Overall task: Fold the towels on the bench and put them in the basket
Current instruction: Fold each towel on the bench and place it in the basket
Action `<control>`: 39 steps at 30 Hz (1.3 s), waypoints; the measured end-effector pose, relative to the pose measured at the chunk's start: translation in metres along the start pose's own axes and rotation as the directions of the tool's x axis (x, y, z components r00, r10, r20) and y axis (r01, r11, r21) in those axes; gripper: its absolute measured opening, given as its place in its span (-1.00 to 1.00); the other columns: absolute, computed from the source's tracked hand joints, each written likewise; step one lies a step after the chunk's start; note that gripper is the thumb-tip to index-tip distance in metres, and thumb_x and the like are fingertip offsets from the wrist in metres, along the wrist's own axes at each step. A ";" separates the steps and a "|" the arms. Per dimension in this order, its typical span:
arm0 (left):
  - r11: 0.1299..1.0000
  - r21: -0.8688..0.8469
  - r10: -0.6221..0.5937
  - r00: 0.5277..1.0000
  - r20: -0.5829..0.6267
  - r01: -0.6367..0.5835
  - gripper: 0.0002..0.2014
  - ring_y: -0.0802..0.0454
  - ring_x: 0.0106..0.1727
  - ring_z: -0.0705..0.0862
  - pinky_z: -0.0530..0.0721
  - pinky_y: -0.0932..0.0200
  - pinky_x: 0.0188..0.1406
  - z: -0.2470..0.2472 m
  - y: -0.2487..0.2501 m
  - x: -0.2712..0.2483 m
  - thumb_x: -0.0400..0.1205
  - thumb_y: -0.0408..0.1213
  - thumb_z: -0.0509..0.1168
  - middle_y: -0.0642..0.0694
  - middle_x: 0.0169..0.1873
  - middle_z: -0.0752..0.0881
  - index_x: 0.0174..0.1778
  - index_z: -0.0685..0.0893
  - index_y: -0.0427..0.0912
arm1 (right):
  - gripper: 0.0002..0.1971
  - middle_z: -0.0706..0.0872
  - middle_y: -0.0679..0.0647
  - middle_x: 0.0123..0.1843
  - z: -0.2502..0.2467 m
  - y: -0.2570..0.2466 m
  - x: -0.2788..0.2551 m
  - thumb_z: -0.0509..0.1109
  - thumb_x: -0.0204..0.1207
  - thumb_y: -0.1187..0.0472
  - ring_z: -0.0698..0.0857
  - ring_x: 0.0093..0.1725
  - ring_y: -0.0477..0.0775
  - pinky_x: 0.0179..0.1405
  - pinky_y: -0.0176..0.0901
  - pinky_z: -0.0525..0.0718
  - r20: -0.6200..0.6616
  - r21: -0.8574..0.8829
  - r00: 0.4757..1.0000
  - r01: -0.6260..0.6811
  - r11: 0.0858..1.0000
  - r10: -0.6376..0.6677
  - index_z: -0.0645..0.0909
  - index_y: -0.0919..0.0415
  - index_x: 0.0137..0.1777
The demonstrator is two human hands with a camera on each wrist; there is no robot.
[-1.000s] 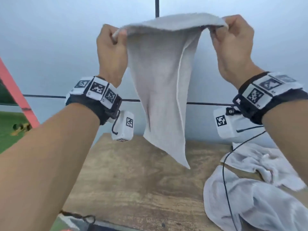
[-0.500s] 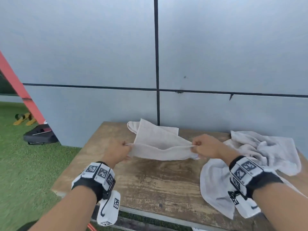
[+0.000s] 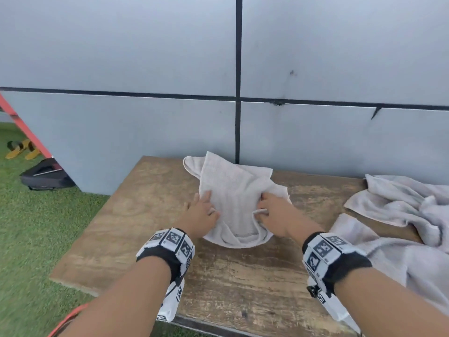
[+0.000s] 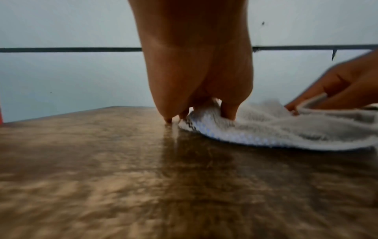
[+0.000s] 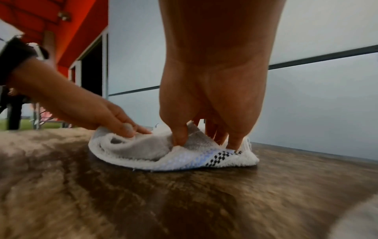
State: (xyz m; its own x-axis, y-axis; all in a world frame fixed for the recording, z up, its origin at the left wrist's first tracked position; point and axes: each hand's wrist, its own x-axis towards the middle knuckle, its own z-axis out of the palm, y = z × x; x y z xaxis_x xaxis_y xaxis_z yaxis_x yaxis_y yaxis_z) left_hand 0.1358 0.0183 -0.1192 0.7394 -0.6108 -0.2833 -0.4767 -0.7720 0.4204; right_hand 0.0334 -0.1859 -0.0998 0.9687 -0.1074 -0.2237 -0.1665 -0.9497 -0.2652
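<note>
A small white towel (image 3: pixel 233 195) lies partly folded on the wooden bench (image 3: pixel 145 215), its near side a rounded fold. My left hand (image 3: pixel 206 205) pinches the towel's left edge between thumb and fingers, low on the bench (image 4: pixel 200 116). My right hand (image 3: pixel 263 207) pinches the right edge, with its thumb dug into the cloth (image 5: pixel 206 140). The towel (image 5: pixel 163 153) shows a checked stripe along its hem. Two more crumpled white towels (image 3: pixel 401 205) lie on the bench's right side. No basket is in view.
A grey panelled wall (image 3: pixel 145 130) stands right behind the bench. Grass lies past the bench's left edge, with a black bag (image 3: pixel 46 176), yellow sandals (image 3: pixel 21 149) and a red slanted beam (image 3: pixel 24 127). Bare wood shows left of and in front of the towel.
A second ago both hands held the towel up in the air by its top corners. They brought it down onto the bench, and the hands now sit closer together over the folded cloth.
</note>
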 end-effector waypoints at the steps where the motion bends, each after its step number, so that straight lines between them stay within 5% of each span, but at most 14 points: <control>1: 1.000 0.020 0.005 1.000 -0.003 -0.005 -0.60 -0.10 0.78 -0.12 -0.16 -0.23 0.72 0.002 0.000 0.010 0.82 -0.09 0.07 0.04 0.78 -0.05 -0.27 0.59 -0.15 | -0.69 0.64 0.06 0.36 0.000 -0.001 0.010 0.14 0.75 0.18 0.59 0.32 0.14 0.31 -0.09 0.55 -0.024 0.028 1.000 -0.008 1.000 0.009 0.69 0.22 0.25; 6: 1.000 -0.006 -0.003 0.997 -0.071 0.002 -0.56 0.05 0.78 -0.19 -0.29 -0.28 0.70 -0.001 0.000 0.066 0.79 -0.03 0.10 0.04 0.79 -0.07 -0.37 0.61 -0.08 | -0.71 0.63 0.15 0.33 -0.003 0.000 0.062 0.09 0.78 0.17 0.63 0.21 0.18 0.22 -0.01 0.59 -0.026 0.010 0.998 -0.049 0.999 0.049 0.63 0.26 0.17; 11: 0.995 -0.092 -0.051 0.991 -0.125 0.040 -0.54 0.06 0.78 -0.16 -0.31 -0.20 0.70 -0.013 -0.009 0.112 0.79 0.04 0.10 0.09 0.78 -0.02 -0.37 0.62 -0.06 | -0.78 0.55 0.06 0.31 -0.013 0.022 0.099 0.07 0.77 0.24 0.49 0.04 0.06 0.00 -0.16 0.40 -0.055 0.036 0.997 -0.061 0.997 0.063 0.56 0.23 0.15; 13: 0.994 -0.092 -0.077 0.987 -0.142 0.065 -0.57 0.05 0.78 -0.13 -0.27 -0.21 0.72 -0.019 -0.012 0.125 0.80 0.06 0.05 0.05 0.79 -0.01 0.05 0.77 -0.08 | -0.77 0.56 0.03 0.25 -0.018 0.032 0.108 0.05 0.77 0.22 0.54 0.07 0.08 0.01 -0.14 0.40 -0.081 0.028 0.990 -0.110 0.994 0.112 0.54 0.21 0.17; 15: 0.984 -0.163 -0.106 0.979 -0.177 0.077 -0.48 -0.01 0.79 -0.06 -0.21 -0.15 0.74 -0.027 -0.017 0.134 0.82 0.06 0.00 -0.08 0.78 0.02 0.65 0.41 -0.10 | -0.81 0.68 0.10 0.14 -0.020 0.046 0.113 0.11 0.73 0.23 0.63 0.06 0.17 -0.01 -0.10 0.49 -0.178 0.103 0.970 -0.146 0.984 0.163 0.56 0.20 0.05; 17: 0.921 -0.386 -0.134 0.968 -0.214 0.042 -0.38 -0.05 0.78 0.07 -0.05 -0.04 0.74 -0.030 -0.030 0.142 0.82 0.07 0.03 -0.12 0.76 0.12 0.76 0.18 -0.16 | -0.84 0.67 0.19 -0.02 -0.016 0.061 0.113 0.19 0.69 0.25 0.63 -0.01 0.24 -0.08 -0.09 0.47 -0.319 0.254 0.923 -0.135 0.958 0.215 0.56 0.20 -0.09; 19: 0.762 -0.646 -0.184 0.938 -0.295 -0.054 -0.41 0.00 0.71 0.29 0.17 0.04 0.71 -0.029 -0.042 0.142 0.79 0.09 0.13 -0.06 0.68 0.36 0.67 0.40 -0.21 | -0.83 0.61 0.26 -0.05 -0.010 0.074 0.107 0.24 0.67 0.24 0.60 0.02 0.31 -0.07 -0.04 0.46 -0.447 0.378 0.849 -0.107 0.920 0.282 0.56 0.13 -0.17; 21: 0.687 -0.715 -0.247 0.883 -0.398 -0.130 -0.61 -0.03 0.35 0.62 0.52 0.08 0.42 -0.029 -0.048 0.136 0.79 0.03 0.17 -0.07 0.25 0.73 0.26 0.70 -0.21 | -0.83 0.56 0.27 0.02 -0.007 0.082 0.096 0.27 0.69 0.14 0.54 0.12 0.35 0.11 0.04 0.51 -0.531 0.414 0.773 -0.121 0.902 0.347 0.66 0.08 -0.09; 23: 0.745 -0.650 -0.239 0.850 -0.469 -0.150 -0.59 0.00 -0.16 0.54 0.50 0.08 -0.12 -0.036 -0.047 0.127 0.81 0.02 0.13 0.01 -0.28 0.59 -0.10 0.62 -0.25 | -0.81 0.50 0.22 0.08 -0.016 0.084 0.084 0.29 0.71 0.07 0.48 0.18 0.32 0.17 -0.03 0.43 -0.568 0.437 0.720 -0.147 0.888 0.399 0.75 0.05 0.02; 24: 0.765 -0.622 -0.222 0.841 -0.494 -0.164 -0.53 -0.02 -0.26 0.48 0.46 0.02 -0.22 -0.042 -0.048 0.123 0.80 0.06 0.11 0.01 -0.36 0.51 -0.12 0.58 -0.32 | -0.82 0.47 0.19 0.07 -0.025 0.083 0.080 0.32 0.70 0.06 0.48 0.15 0.28 0.12 -0.11 0.40 -0.580 0.451 0.706 -0.137 0.882 0.407 0.77 0.02 0.04; 26: 0.764 -0.614 -0.215 0.819 -0.532 -0.198 -0.49 -0.19 -0.31 0.60 0.64 -0.19 -0.23 -0.057 -0.043 0.117 0.73 0.20 0.11 -0.07 -0.36 0.56 -0.11 0.58 -0.25 | -0.83 0.52 0.17 0.02 -0.045 0.078 0.073 0.35 0.68 0.06 0.56 0.01 0.20 -0.01 -0.18 0.39 -0.587 0.461 0.709 -0.105 0.881 0.392 0.79 -0.03 0.04; 28: 0.724 -0.656 -0.252 0.804 -0.539 -0.213 -0.56 -0.36 -0.10 0.77 0.76 -0.30 -0.11 -0.074 -0.029 0.108 0.69 0.23 0.15 -0.13 -0.24 0.64 -0.19 0.56 -0.09 | -0.83 0.69 0.21 -0.05 -0.063 0.074 0.068 0.38 0.67 0.08 0.65 -0.10 0.21 -0.15 -0.15 0.46 -0.602 0.455 0.709 -0.072 0.888 0.366 0.81 0.02 0.02; 33: 0.600 -0.703 -0.256 0.741 -0.621 -0.382 -0.75 -0.25 -0.28 0.79 0.83 -0.01 -0.36 -0.111 -0.001 0.077 0.78 -0.08 0.27 -0.14 -0.17 0.64 -0.09 0.64 -0.17 | -0.85 0.70 0.10 -0.35 -0.104 0.058 0.043 0.47 0.62 0.10 0.63 -0.30 0.13 -0.33 -0.19 0.48 -0.614 0.479 0.699 -0.038 0.877 0.366 0.84 0.13 -0.05; 39: 0.507 -0.707 -0.207 0.727 -0.655 -0.493 -0.82 -0.18 -0.09 0.82 0.83 0.21 -0.02 -0.134 0.014 0.021 0.77 -0.29 0.29 -0.33 -0.12 0.74 -0.01 0.69 -0.35 | -0.86 0.66 0.10 -0.37 -0.126 0.040 -0.005 0.46 0.63 0.15 0.50 -0.42 -0.05 -0.45 -0.31 0.38 -0.610 0.392 0.728 -0.066 0.918 0.313 0.83 0.13 -0.11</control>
State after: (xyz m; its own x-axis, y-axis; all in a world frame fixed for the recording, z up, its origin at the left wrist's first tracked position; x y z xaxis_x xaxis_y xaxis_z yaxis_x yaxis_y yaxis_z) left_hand 0.2082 0.0180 -0.0041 0.9475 -0.1689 0.2716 -0.2699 0.0337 0.9623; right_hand 0.0449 -0.2600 0.0094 0.7654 -0.5547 0.3264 -0.2886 -0.7491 -0.5963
